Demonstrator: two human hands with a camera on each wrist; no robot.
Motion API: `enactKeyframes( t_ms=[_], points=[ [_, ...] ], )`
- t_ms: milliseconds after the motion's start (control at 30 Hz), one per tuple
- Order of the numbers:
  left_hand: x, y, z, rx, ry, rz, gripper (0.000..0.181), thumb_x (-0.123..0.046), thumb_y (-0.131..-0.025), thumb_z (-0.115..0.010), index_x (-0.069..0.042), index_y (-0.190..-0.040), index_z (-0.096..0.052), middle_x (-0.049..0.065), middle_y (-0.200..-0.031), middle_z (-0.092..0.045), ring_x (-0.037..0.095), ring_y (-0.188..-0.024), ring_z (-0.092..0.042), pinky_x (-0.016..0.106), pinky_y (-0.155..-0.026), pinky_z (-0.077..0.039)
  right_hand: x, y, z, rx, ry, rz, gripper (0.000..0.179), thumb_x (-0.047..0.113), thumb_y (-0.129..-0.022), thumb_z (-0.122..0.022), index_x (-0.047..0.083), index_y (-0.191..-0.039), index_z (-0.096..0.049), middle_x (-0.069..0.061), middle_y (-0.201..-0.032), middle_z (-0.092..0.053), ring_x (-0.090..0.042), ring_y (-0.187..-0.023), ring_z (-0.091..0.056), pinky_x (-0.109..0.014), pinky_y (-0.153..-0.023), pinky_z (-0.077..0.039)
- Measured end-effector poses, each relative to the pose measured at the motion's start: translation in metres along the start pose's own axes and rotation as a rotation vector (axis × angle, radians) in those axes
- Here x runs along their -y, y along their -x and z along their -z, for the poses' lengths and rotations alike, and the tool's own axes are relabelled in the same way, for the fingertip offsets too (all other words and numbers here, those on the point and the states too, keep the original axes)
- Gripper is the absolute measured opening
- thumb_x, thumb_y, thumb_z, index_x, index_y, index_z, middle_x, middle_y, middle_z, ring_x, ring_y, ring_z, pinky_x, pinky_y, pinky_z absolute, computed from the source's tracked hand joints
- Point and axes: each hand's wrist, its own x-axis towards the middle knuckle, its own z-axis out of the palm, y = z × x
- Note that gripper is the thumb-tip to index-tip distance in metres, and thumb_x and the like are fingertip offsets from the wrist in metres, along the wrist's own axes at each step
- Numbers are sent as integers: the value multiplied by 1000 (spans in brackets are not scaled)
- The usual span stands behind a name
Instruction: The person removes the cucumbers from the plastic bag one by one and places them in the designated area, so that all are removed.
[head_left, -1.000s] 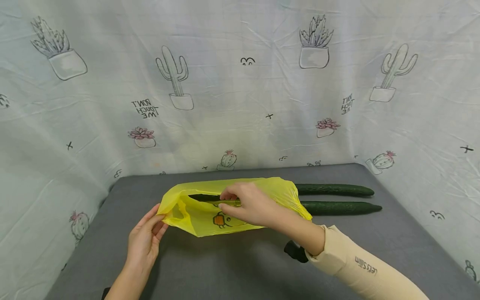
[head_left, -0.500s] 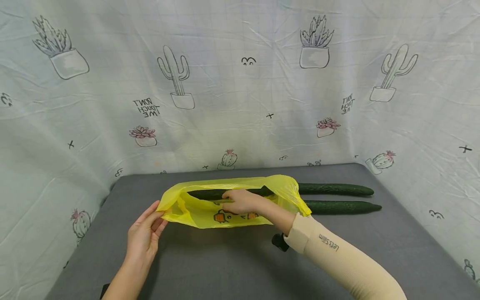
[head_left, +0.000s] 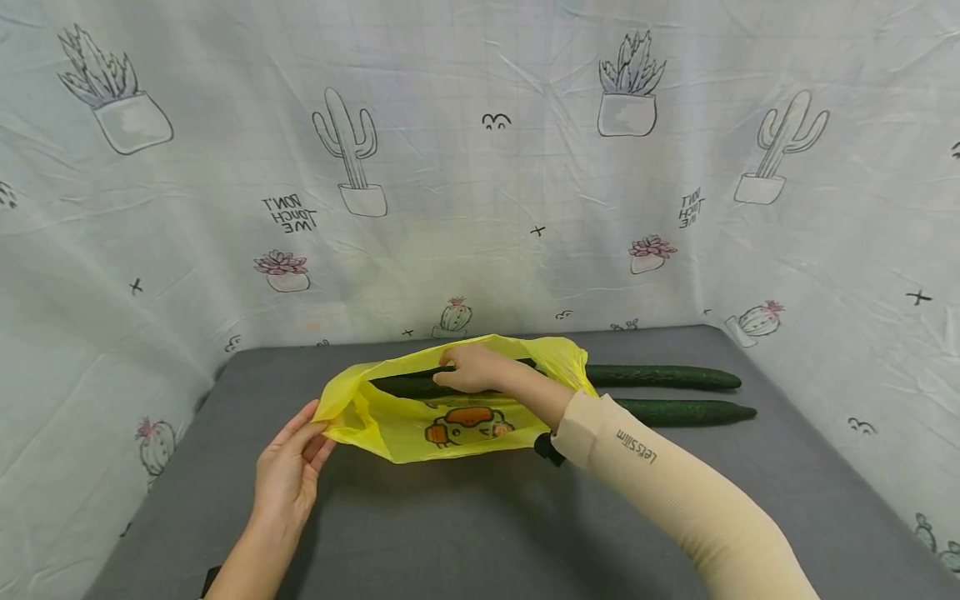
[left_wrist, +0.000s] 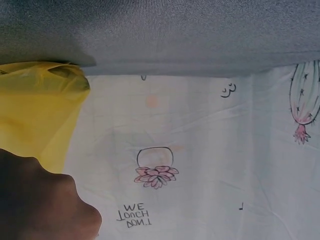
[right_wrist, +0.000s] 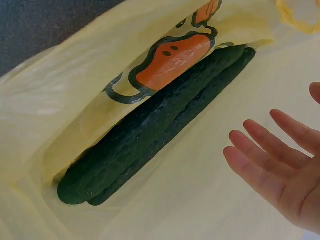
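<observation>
A yellow plastic bag (head_left: 408,442) with a printed cartoon face lies on its side, its mouth spread. My left hand (head_left: 287,475) pinches the bag's left edge between thumb and fingers. Inside the mouth is my right hand (head_left: 472,369), near the bag's far side, its fingers extended and holding nothing. In the right wrist view, two dark green cucumbers (right_wrist: 150,127) lie side by side within the bag, apart from the right hand's fingers (right_wrist: 260,165). Whether those fingers touch the plastic I cannot tell.
Two more long cucumbers, a far one (head_left: 667,377) and a near one (head_left: 697,412), lie parallel on the grey cloth surface (head_left: 420,533) to the right; the bag and right arm hide their left ends. A cactus-print curtain (head_left: 480,183) encloses the back and sides.
My right hand first reached down into the bag's mouth, then moved up and away, and the bag's far edge rose with it. The left hand keeps its pinch in place.
</observation>
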Motion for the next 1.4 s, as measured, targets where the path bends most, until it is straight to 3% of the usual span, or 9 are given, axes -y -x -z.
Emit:
enactKeyframes(
  t_ms=[133, 233, 433, 600, 700, 1000, 1167, 1400],
  points=[
    [0, 0, 0, 19, 7, -11, 22, 3, -82, -66, -17, -87, -74, -1, -85, -69, 11, -74, -68, 21, -64, -55, 0, -8, -10, -11, 3, 2, 39, 26, -98, -45, 3, -129, -51, -12, -128, -55, -25, -106, -57, -37, -91, -47],
    [1, 0, 1, 30, 5, -16, 22, 2, -82, -66, -17, -89, -74, -1, -85, -69, 11, -74, -68, 21, -64, -55, -3, -12, -26, 32, -28, -56, 39, 27, -100, -40, 7, -133, -46, -10, -126, -55, -23, -103, -58, -36, -86, -48],
    [0, 1, 4, 27, 5, -10, 23, 2, -83, -65, -17, -90, -74, -2, -87, -68, 10, -75, -68, 20, -65, -55, -11, -30, -51, 119, -111, -169, 46, 26, -102, -32, 13, -146, -25, -4, -145, -36, -19, -128, -40, -37, -100, -39],
    [0, 0, 6, 12, 13, 8, 24, 3, -83, -65, -18, -90, -74, -1, -87, -68, 10, -75, -68, 20, -65, -55, -17, -45, -57, 104, -9, -207, 50, 28, -101, -34, 19, -148, -19, -1, -148, -32, -20, -126, -42, -37, -99, -41],
    [0, -1, 6, 38, 10, 9, 24, 3, -83, -64, -18, -92, -74, 0, -87, -68, 10, -76, -68, 20, -65, -55, -22, -50, -59, 80, 49, -234, 51, 31, -101, -34, 20, -148, -17, -1, -150, -29, -19, -130, -38, -38, -103, -39],
    [3, -3, 6, 22, 4, 24, 24, 3, -84, -64, -18, -89, -74, 0, -87, -68, 10, -75, -68, 19, -65, -55, -39, -54, -70, 52, 26, -213, 54, 29, -100, -39, 20, -149, -17, -3, -150, -27, -22, -135, -31, -43, -105, -36],
    [5, -4, 6, 36, -1, 21, 24, 2, -84, -64, -19, -90, -74, -1, -87, -68, 10, -76, -68, 19, -66, -55, -43, -55, -76, 83, -36, -190, 58, 25, -100, -41, 17, -149, -12, -5, -152, -23, -23, -138, -26, -42, -110, -29],
    [6, -6, 8, 31, 3, 16, 24, 2, -84, -64, -19, -88, -74, -1, -85, -69, 10, -74, -68, 19, -63, -55, -51, -60, -82, 78, 13, -185, 57, 23, -99, -43, 21, -149, -15, -2, -152, -22, -21, -138, -24, -41, -112, -26]
  ],
)
